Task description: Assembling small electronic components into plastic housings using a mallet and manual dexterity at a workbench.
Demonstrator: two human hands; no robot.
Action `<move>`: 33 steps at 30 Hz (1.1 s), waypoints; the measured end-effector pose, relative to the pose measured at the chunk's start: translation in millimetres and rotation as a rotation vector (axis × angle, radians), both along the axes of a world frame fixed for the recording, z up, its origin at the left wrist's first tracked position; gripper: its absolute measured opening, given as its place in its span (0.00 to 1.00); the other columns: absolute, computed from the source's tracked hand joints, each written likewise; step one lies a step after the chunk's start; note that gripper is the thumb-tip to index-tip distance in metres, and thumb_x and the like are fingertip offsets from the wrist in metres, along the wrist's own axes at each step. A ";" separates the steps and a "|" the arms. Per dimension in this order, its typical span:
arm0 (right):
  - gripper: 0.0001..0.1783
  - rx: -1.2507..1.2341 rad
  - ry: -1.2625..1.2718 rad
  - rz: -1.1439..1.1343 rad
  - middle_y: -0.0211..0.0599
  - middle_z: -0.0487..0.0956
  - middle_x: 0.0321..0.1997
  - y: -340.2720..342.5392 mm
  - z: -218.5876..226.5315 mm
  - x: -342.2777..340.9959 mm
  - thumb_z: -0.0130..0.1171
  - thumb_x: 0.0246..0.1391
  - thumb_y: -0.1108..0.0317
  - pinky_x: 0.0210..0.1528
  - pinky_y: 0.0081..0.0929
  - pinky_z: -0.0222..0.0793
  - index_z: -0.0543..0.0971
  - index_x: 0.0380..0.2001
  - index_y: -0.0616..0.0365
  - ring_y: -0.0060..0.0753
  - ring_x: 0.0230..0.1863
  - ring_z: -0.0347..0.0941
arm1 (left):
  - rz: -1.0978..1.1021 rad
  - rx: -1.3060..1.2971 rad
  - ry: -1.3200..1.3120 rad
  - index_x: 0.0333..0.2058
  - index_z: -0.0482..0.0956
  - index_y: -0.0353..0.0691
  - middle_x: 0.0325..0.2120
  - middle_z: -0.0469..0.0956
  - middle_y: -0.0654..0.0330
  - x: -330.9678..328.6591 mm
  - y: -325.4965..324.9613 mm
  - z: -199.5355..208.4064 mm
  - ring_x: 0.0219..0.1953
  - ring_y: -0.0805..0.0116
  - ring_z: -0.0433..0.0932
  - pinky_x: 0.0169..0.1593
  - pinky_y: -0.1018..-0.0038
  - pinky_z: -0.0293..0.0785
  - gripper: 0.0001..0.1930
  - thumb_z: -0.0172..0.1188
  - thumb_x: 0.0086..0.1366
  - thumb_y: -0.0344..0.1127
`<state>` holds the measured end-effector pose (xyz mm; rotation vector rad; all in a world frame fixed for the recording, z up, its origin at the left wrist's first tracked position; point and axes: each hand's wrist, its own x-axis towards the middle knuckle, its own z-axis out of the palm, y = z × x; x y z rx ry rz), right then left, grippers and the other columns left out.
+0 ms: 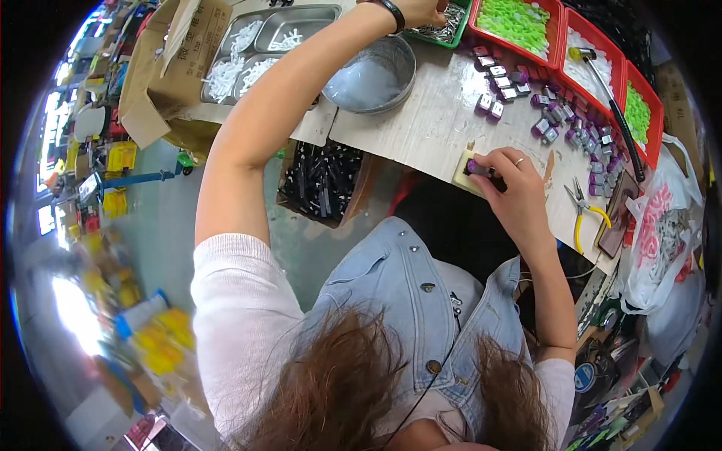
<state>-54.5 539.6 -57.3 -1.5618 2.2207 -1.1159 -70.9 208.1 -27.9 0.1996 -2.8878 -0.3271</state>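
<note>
At the front edge of the table my right hand (514, 174), a ring on one finger, pinches a small purple and dark part (477, 168). It holds this part against a cream-coloured block (465, 177). My left arm stretches far across the table, a black band on its wrist. My left hand (426, 12) is at the green tray (456, 37) of thin metal pieces, cut off by the picture's upper edge; its fingers are mostly hidden. Several small purple and silver parts (555, 114) lie in loose rows beyond my right hand.
Red trays (555, 54) hold green and white pieces, with a black-handled tool (618, 113) across them. Yellow-handled pliers (579, 214) and a phone-like slab (618, 214) lie right. A metal bowl (374, 79), a divided steel tray (259, 37) and a carton (180, 68) stand left.
</note>
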 end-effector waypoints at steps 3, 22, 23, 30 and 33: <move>0.13 0.159 -0.115 0.010 0.38 0.76 0.34 -6.0 7.7 1.1 0.69 0.44 0.72 0.34 0.30 0.71 0.80 0.35 0.59 0.37 0.32 0.75 | -0.018 -0.019 -0.038 0.24 0.82 0.38 0.23 0.79 0.46 0.3 -3.3 -10.6 0.29 0.50 0.80 0.35 0.61 0.76 0.07 0.63 0.48 0.35; 0.07 0.288 0.691 -0.383 0.54 0.80 0.30 -181.4 -13.6 -189.2 0.57 0.39 0.74 0.37 0.46 0.76 0.81 0.25 0.63 0.53 0.33 0.79 | 0.123 0.609 0.236 0.25 0.82 0.36 0.21 0.81 0.54 75.9 22.5 27.0 0.23 0.66 0.81 0.30 0.72 0.75 0.11 0.63 0.54 0.40; 0.07 0.280 0.652 -0.379 0.51 0.80 0.29 -179.4 -17.0 -195.5 0.58 0.39 0.73 0.36 0.45 0.76 0.81 0.25 0.60 0.52 0.33 0.79 | 0.118 0.766 0.230 0.26 0.82 0.35 0.19 0.81 0.59 82.1 28.7 34.6 0.22 0.75 0.79 0.28 0.78 0.74 0.09 0.64 0.56 0.36; 0.04 0.055 0.363 -0.306 0.47 0.81 0.29 -157.1 1.7 -207.8 0.58 0.42 0.72 0.34 0.44 0.74 0.80 0.24 0.54 0.50 0.31 0.79 | 0.082 1.358 0.149 0.29 0.79 0.30 0.23 0.80 0.58 100.4 82.7 54.9 0.25 0.73 0.79 0.31 0.79 0.77 0.04 0.62 0.59 0.26; 0.08 -0.158 0.209 -0.334 0.42 0.82 0.27 -141.8 12.9 -191.6 0.60 0.42 0.73 0.35 0.37 0.75 0.81 0.30 0.56 0.43 0.31 0.80 | 0.126 1.560 0.223 0.31 0.79 0.31 0.27 0.81 0.54 106.2 115.9 45.5 0.26 0.70 0.81 0.32 0.76 0.79 0.04 0.62 0.58 0.25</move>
